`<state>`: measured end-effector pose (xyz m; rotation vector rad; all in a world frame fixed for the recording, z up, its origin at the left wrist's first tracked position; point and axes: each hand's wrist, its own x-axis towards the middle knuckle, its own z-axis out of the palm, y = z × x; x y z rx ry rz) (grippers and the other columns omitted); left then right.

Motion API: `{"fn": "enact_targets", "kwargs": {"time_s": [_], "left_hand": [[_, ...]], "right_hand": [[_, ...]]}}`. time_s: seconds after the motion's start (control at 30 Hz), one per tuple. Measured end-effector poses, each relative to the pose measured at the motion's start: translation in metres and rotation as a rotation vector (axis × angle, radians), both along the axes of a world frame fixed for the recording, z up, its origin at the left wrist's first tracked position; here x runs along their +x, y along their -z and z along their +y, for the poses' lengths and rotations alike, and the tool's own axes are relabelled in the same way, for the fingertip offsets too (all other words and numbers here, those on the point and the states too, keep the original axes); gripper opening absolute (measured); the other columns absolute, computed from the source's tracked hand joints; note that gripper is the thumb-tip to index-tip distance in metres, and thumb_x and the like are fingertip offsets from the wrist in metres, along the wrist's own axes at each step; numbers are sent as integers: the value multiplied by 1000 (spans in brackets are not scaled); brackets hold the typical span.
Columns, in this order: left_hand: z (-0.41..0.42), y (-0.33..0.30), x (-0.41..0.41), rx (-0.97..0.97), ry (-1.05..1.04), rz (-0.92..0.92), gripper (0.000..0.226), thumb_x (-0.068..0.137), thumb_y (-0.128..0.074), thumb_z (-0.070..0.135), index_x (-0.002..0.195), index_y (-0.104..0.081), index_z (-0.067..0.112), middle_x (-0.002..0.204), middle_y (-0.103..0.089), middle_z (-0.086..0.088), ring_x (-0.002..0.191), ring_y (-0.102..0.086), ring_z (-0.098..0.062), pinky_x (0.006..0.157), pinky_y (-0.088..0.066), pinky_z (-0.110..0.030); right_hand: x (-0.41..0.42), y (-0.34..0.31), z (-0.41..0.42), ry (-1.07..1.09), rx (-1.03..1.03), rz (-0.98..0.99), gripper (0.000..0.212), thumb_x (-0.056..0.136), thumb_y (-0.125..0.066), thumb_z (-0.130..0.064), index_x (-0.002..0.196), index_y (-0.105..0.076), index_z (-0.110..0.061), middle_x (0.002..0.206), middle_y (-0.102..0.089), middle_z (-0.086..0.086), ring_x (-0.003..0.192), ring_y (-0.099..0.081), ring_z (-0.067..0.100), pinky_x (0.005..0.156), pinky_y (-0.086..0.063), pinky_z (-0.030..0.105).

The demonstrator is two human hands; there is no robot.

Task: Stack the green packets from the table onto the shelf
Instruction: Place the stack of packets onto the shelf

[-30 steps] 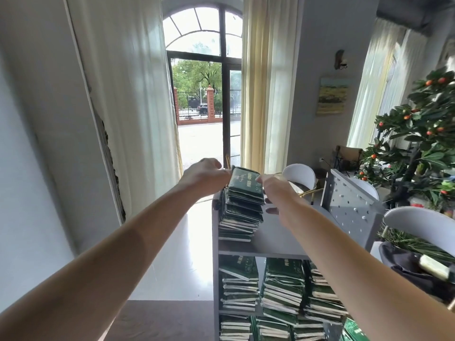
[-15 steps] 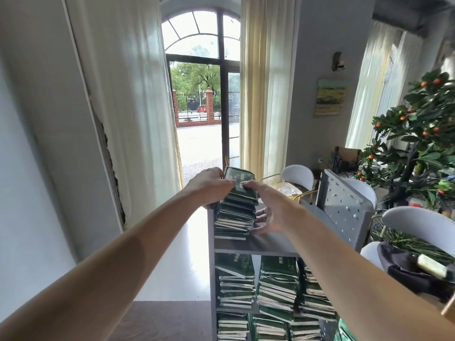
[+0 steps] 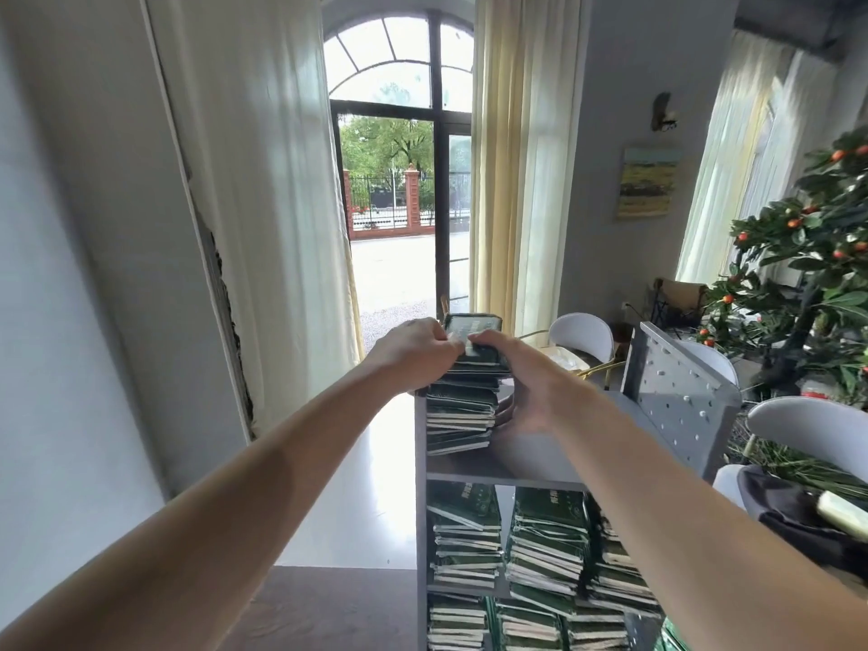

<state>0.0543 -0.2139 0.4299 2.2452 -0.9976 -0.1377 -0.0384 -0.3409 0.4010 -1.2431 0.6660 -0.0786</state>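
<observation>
Nearest you, the dark table edge shows; no packets are visible on it. Past it, the shelf holds full lower tiers and a tall pile at the left of its top board. Your left hand grips the pile's upper left side, fingers curled on it. Your right hand lies over the top packet, thumb and fingers clamped around the pile's right side. The packet lies flat, its long axis running away from you toward the window. The pile looks uneven and leans; letting go abruptly or pushing sideways could probably slide the upper packets off the left edge.
</observation>
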Motion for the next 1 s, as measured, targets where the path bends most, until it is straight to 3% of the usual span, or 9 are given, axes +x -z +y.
{"fn": "enact_targets", "kwargs": {"time_s": [0.23, 0.33, 0.43, 0.5, 0.57, 0.63, 0.8, 0.9, 1.0], "left_hand": [[0, 2, -2, 57, 10, -63, 28, 99, -55, 50, 113, -62, 26, 96, -60, 0, 78, -57, -13, 57, -39, -26], [2, 2, 0, 71, 14, -73, 33, 99, -54, 53, 116, -63, 26, 102, -62, 1, 79, -56, -10, 58, -40, -26], [5, 2, 4, 94, 32, -86, 43, 100, -53, 52, 136, -53, 29, 125, -56, -5, 79, -56, -9, 54, -42, -22], [7, 5, 8, 91, 106, -55, 58, 102, -52, 48, 155, -30, 42, 148, -43, -11, 81, -59, -13, 57, -48, -22], [8, 7, 8, 158, 163, -114, 60, 104, -46, 48, 156, -15, 53, 166, -17, -7, 109, -60, -22, 76, -53, -26], [8, 8, 7, 203, 185, -233, 51, 107, -39, 46, 154, -21, 55, 170, 2, 4, 142, -41, -28, 108, -44, -39], [9, 6, 5, 232, 234, -325, 43, 109, -33, 44, 151, -42, 43, 161, -35, 2, 139, -43, -22, 101, -41, -32], [11, 5, 1, 257, 252, -317, 58, 100, -37, 66, 152, -38, 41, 156, -42, -1, 134, -47, -25, 97, -44, -35], [12, 4, -4, 312, 254, -352, 75, 89, -43, 78, 154, -33, 42, 152, -43, 2, 127, -49, -24, 91, -49, -36]], "right_hand": [[-7, 4, -14, 77, -3, -2, 58, 81, -73, -51, 119, -54, -12, 113, -66, 28, 102, -68, 41, 91, -58, 49], [-6, 6, -16, 98, 40, -33, 49, 92, -54, -55, 117, -57, -13, 113, -67, 29, 103, -68, 42, 88, -59, 48], [-7, 15, -11, 176, 9, -10, 23, 102, -44, -26, 112, -50, -7, 113, -61, 30, 102, -65, 43, 81, -59, 48], [-7, 23, -9, 172, -97, 13, 13, 99, -47, -3, 111, -52, -3, 102, -63, 24, 92, -66, 36, 72, -59, 42], [-5, 29, -9, 141, -223, 61, 12, 97, -49, 5, 102, -58, -1, 89, -65, 17, 82, -67, 29, 65, -58, 35], [-2, 35, -8, 138, -306, 119, 10, 98, -52, 3, 101, -62, -1, 85, -67, 15, 74, -67, 26, 60, -58, 32], [10, 43, -4, 208, -410, 126, 9, 101, -56, -6, 98, -64, -4, 86, -69, 12, 66, -67, 22, 41, -52, 24], [17, 50, -3, 305, -451, 60, 10, 101, -57, -9, 104, -65, -6, 100, -71, 12, 82, -70, 27, 45, -54, 26], [17, 53, -4, 340, -517, 32, 11, 97, -61, -11, 104, -69, -10, 102, -71, 13, 82, -70, 28, 52, -59, 29]]}}
